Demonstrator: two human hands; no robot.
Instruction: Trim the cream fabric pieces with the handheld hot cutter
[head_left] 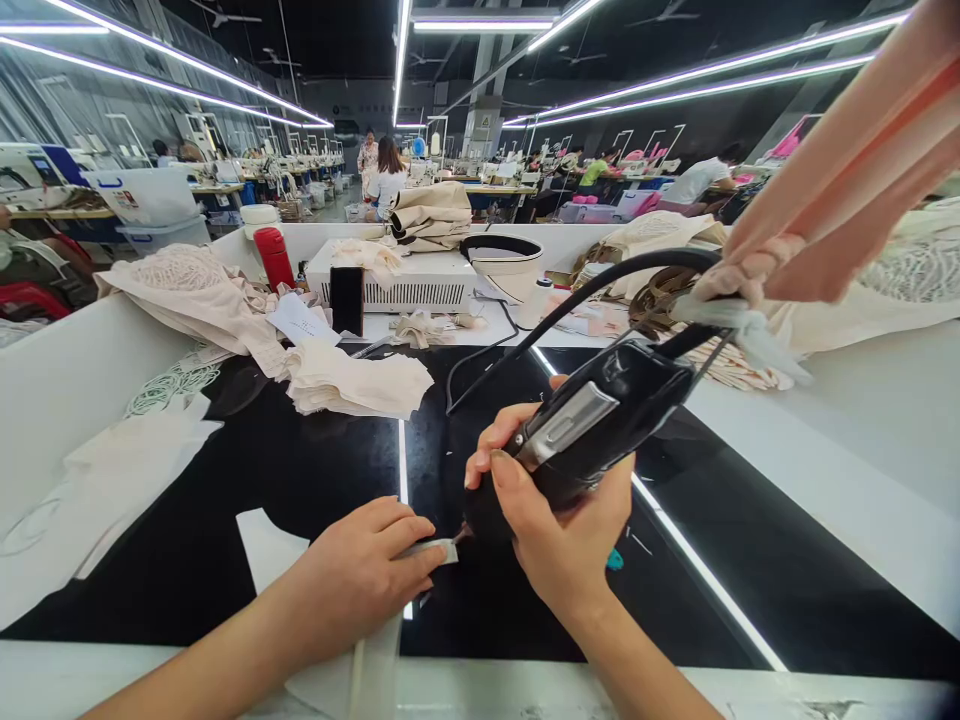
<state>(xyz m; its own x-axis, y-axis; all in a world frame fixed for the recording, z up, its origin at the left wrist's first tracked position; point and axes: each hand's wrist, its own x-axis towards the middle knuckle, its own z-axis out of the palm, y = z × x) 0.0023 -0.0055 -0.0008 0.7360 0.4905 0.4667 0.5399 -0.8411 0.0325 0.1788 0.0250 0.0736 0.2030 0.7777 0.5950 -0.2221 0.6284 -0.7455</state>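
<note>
My right hand (pixel 559 510) is wrapped around a black corded hand tool (pixel 592 425) with a silver lever on its side. The tool tilts down to the left, and its narrow tip ends close to a small pale strip (pixel 446 550). That strip lies under the thumb and fingers of my left hand (pixel 375 565), which pinch it against the black work surface (pixel 330 460). A longer pale band (pixel 377 665) runs below my left hand over the near edge. Beside my left wrist lies a white cut piece (pixel 270 545), partly covered by the forearm.
A knotted pink cloth (pixel 817 190) hangs down to the tool's rear, beside its thick black cable (pixel 570 310). Stacked cream fabric pieces (pixel 352 380) lie ahead. Behind them are a white vented box (pixel 420 285), a dark phone-like slab (pixel 347 300) and a red bottle (pixel 274 257).
</note>
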